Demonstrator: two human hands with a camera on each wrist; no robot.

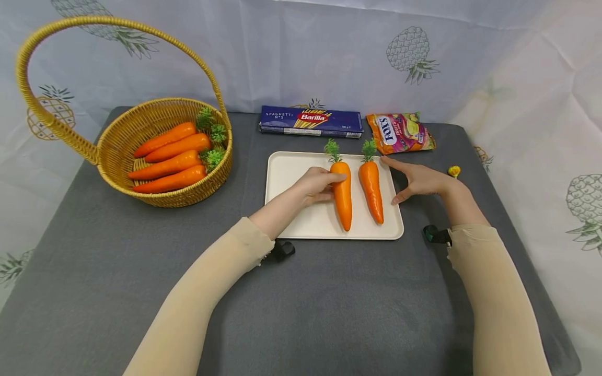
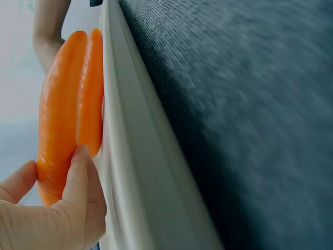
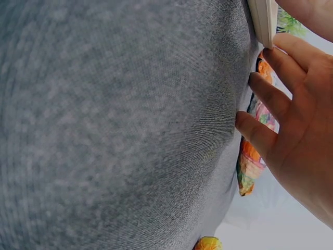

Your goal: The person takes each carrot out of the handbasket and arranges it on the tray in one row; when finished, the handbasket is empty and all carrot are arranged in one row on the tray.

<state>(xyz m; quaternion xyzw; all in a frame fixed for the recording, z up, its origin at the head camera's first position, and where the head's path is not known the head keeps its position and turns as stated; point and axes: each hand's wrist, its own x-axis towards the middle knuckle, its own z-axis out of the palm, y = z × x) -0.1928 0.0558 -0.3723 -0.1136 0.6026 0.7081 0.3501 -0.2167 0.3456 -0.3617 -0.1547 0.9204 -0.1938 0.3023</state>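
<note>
My left hand [image 1: 316, 185] pinches an orange carrot [image 1: 343, 201] with a green leafy top between thumb and fingers, over the cream tray [image 1: 301, 230]. In the left wrist view the thumb and fingers press the sides of this carrot [image 2: 57, 104] near its wide end. A second carrot [image 1: 370, 190] lies on the tray to its right. At the tray's right edge is my right hand [image 1: 420, 178], thumb and fingers spread. In the right wrist view, the right hand's fingers [image 3: 283, 70] reach to the tray's corner [image 3: 264, 23], with other fingertips down at the table.
A yellow wicker basket [image 1: 211, 190] with a tall handle holds several carrots [image 1: 169, 156] at the back left. Behind the tray lie a blue spaghetti box [image 1: 282, 121] and a Fox's candy bag [image 1: 400, 132]. A small yellow object [image 1: 454, 171] sits right of my right hand.
</note>
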